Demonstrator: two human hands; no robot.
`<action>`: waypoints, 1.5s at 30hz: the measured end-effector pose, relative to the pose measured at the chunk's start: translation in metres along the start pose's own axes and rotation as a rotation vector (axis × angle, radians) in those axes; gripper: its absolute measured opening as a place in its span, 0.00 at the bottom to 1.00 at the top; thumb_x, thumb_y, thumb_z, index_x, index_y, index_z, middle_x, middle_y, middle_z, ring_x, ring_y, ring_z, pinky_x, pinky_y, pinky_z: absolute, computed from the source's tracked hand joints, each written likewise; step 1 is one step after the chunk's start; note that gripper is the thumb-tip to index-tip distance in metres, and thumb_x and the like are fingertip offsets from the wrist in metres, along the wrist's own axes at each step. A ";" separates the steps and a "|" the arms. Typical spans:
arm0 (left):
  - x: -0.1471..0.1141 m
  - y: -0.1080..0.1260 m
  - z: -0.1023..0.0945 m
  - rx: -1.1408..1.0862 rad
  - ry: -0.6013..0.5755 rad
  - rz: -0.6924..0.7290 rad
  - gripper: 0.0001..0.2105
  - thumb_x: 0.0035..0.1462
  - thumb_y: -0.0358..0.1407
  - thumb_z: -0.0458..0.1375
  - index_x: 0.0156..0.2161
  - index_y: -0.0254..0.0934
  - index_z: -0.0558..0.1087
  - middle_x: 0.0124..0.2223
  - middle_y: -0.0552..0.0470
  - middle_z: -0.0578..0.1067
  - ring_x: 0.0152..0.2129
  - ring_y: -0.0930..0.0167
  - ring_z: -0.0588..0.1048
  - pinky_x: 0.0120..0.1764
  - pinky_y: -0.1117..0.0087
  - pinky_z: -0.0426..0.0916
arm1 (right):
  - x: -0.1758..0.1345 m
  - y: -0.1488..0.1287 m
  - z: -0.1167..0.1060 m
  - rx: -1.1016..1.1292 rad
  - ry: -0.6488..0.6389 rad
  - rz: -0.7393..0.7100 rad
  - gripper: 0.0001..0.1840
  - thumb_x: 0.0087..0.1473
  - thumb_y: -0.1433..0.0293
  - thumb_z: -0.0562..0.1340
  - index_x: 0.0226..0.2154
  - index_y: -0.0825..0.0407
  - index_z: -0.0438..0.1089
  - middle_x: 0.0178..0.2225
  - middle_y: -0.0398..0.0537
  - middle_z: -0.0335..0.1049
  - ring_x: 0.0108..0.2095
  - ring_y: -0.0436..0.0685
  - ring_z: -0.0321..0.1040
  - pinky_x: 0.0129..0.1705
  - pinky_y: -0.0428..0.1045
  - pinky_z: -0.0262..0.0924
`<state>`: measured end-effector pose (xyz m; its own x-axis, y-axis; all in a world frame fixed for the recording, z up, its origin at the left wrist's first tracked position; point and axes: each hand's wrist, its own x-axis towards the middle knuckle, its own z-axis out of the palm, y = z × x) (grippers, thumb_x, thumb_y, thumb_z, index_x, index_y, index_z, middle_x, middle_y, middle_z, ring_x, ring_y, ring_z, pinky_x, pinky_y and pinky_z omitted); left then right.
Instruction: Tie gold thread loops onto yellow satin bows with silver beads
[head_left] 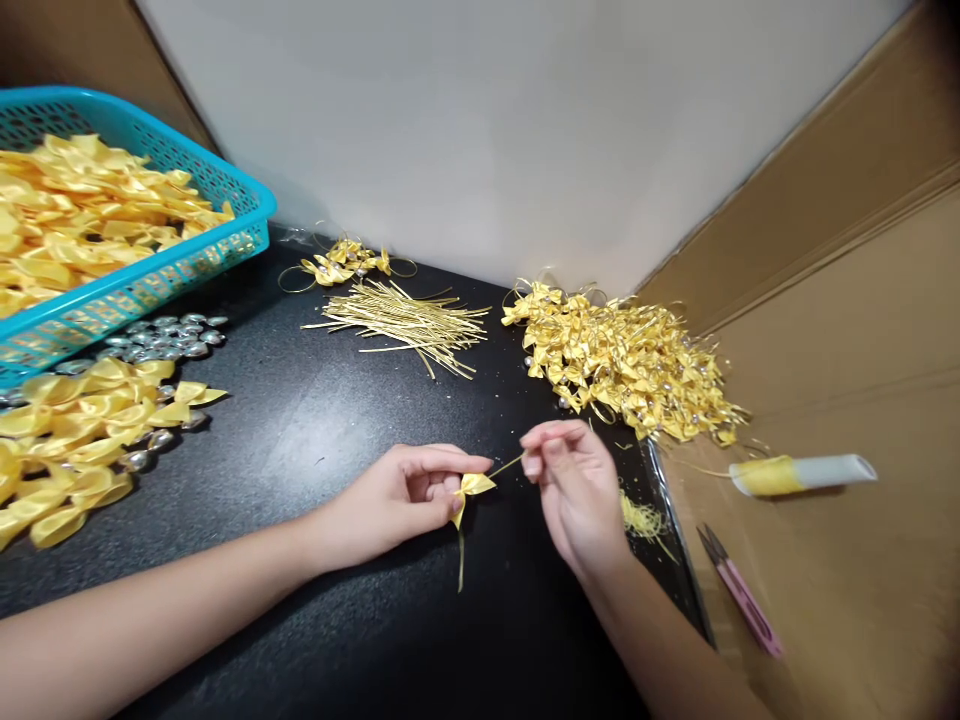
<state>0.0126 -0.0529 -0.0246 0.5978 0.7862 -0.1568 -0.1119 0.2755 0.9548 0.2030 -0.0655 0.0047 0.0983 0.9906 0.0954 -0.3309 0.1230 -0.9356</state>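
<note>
My left hand [405, 495] pinches a yellow satin ribbon bow [475, 485] between thumb and fingers, above the black tabletop. A thin yellow tail hangs down below the bow. From the bow, a thin yellow thread [507, 466] runs taut up to my right hand [577, 490], whose thumb and fingertips are closed on its end. Whether a bead sits in the bow is hidden by my left fingers. Just beyond both hands lies a bundle of short gold cords [409, 322].
A blue basket [259, 205] of yellow ribbon bows stands at the left, with silver beads [169, 338] and loose bows [82, 430] before it. Finished-looking bows [622, 360] are heaped at back right. Thread scraps [641, 518], a thread spool [802, 474] and pink snips [742, 595] lie right.
</note>
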 end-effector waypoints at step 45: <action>-0.052 0.086 -0.146 0.979 0.825 0.102 0.09 0.54 0.23 0.55 0.25 0.35 0.70 0.28 0.54 0.70 0.29 0.72 0.73 0.25 0.77 0.59 | -0.032 0.023 0.000 -0.008 -0.192 0.261 0.06 0.48 0.65 0.71 0.28 0.51 0.78 0.27 0.43 0.70 0.27 0.49 0.72 0.30 0.44 0.69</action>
<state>-0.1445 0.0105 0.0287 -0.0846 0.9845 0.1534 0.7093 -0.0486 0.7033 0.1923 -0.0948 -0.0201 -0.1684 0.9819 -0.0861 -0.3143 -0.1363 -0.9395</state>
